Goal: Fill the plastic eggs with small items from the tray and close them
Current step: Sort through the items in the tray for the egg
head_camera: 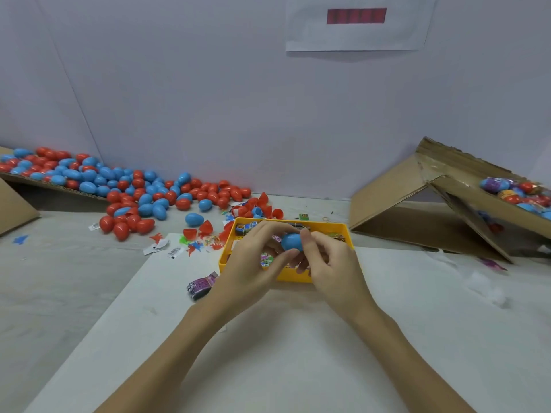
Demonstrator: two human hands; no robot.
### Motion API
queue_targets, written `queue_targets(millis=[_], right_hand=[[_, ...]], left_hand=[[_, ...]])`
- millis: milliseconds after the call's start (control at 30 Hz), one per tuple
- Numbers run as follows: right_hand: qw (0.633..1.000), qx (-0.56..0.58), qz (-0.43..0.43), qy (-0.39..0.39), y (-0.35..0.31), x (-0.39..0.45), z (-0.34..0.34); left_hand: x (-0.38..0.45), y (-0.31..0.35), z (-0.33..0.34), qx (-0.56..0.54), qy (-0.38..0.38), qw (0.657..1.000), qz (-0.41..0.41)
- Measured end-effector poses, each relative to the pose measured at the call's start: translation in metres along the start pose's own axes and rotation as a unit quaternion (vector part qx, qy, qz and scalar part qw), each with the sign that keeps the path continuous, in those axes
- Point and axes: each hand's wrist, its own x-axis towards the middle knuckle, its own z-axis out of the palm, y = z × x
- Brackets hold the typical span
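Note:
A blue plastic egg (291, 241) is held between both hands just above the yellow tray (334, 228). My left hand (253, 260) pinches it from the left with thumb and fingers. My right hand (331, 260) grips its right end, fingers curled around it. The tray holds several small wrapped items (246, 228), partly hidden by my hands. Whether the egg is fully closed cannot be told.
A big pile of red and blue eggs (131, 189) spreads over the table's left side and a cardboard flap. Open red egg halves (205, 229) and scraps lie by the tray. A wrapped packet (201, 286) lies left of the tray. A tilted cardboard box (447, 204) at right holds wrapped eggs (518, 195).

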Motion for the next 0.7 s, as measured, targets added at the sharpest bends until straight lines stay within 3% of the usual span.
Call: queue_targets(millis=[167,300,400,467,600,700], right_hand=[[0.992,0.124,0.029,0.015,0.002,0.004,0.005],[0.992,0.125,0.026,0.007,0.0,0.005,0.003],[1.0,0.001,-0.002,0.019,0.004,0.006,-0.004],[0.996,-0.087,-0.029,-0.023,0.006,0.005,-0.007],[0.953,-0.261,-0.045,-0.145,0.012,0.001,-0.001],[0.938,-0.312,-0.038,-0.147,0.013,0.003,0.001]], left_hand=[[0.0,-0.004,-0.006,0.022,0.022,0.999,-0.01],[0.002,-0.002,-0.003,-0.014,0.039,0.999,-0.027],[0.003,-0.003,-0.004,-0.021,0.082,0.994,-0.063],[0.004,-0.007,-0.006,0.001,0.113,0.99,-0.08],[0.006,-0.01,-0.009,-0.012,0.147,0.981,-0.125],[0.006,-0.01,-0.008,-0.012,0.145,0.98,-0.136]])
